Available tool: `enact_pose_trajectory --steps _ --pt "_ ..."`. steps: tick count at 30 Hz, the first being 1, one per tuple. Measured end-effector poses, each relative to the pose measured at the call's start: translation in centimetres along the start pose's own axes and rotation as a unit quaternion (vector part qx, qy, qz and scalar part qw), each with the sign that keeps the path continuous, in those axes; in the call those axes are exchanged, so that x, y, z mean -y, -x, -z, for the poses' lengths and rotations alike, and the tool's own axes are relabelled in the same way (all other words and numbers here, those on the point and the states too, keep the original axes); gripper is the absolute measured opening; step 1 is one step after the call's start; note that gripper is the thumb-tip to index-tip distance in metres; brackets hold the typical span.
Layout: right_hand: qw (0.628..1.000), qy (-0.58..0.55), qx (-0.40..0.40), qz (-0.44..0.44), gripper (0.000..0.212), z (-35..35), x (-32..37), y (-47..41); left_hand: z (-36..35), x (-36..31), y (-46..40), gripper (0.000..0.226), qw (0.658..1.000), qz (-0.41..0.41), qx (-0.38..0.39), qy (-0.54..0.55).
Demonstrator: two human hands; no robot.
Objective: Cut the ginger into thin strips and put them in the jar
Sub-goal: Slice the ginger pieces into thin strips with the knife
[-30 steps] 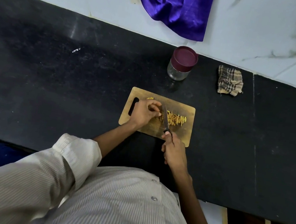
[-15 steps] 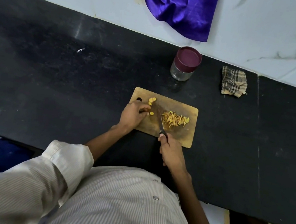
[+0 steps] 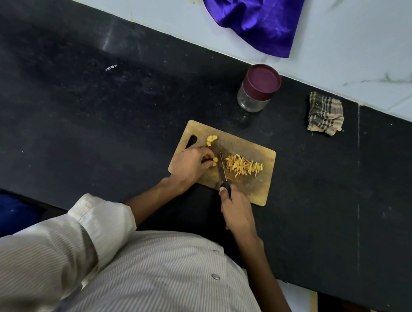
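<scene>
The black bench (image 3: 101, 105) carries everything, and its dark top would hide any strip that slides off; the wooden cutting board (image 3: 250, 146) lies near its front edge, unanchored, so a hard push of the blade could shift it; the jar (image 3: 256, 94) stands behind the board with its maroon lid on, so nothing can go in until it is opened; the pile of ginger strips (image 3: 244, 166) lies on the board just right of the knife (image 3: 222, 167); the right hand (image 3: 238, 212) is curled round the handle; the left hand (image 3: 190, 164) seems to pinch a small ginger piece (image 3: 215, 159) close beside the blade, where a slip could nick a fingertip; two more ginger pieces (image 3: 211, 140) wait behind it.
</scene>
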State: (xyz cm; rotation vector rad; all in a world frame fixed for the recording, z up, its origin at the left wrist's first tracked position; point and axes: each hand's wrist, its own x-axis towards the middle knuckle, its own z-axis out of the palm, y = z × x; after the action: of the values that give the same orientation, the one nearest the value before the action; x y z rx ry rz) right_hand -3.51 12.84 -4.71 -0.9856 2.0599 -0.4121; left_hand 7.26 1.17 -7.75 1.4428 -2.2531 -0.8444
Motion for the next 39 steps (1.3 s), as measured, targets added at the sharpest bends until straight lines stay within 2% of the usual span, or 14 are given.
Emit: enact_pose_trajectory --steps 6,22,39 --pt "1.0 0.008 0.002 -0.006 0.03 0.1 0.2 0.0 0.2 0.2 0.2 0.026 1.0 -0.018 0.011 0.005" --pt "0.998 0.056 -0.003 0.001 0.03 0.0 0.5 -0.1 -0.7 0.4 0.4 0.02 0.999 -0.028 -0.017 -0.031" --pt "0.997 0.072 0.004 0.007 0.032 -0.1 0.6 -0.4 -1.4 0.8 0.4 0.015 0.999 -0.027 -0.036 -0.015"
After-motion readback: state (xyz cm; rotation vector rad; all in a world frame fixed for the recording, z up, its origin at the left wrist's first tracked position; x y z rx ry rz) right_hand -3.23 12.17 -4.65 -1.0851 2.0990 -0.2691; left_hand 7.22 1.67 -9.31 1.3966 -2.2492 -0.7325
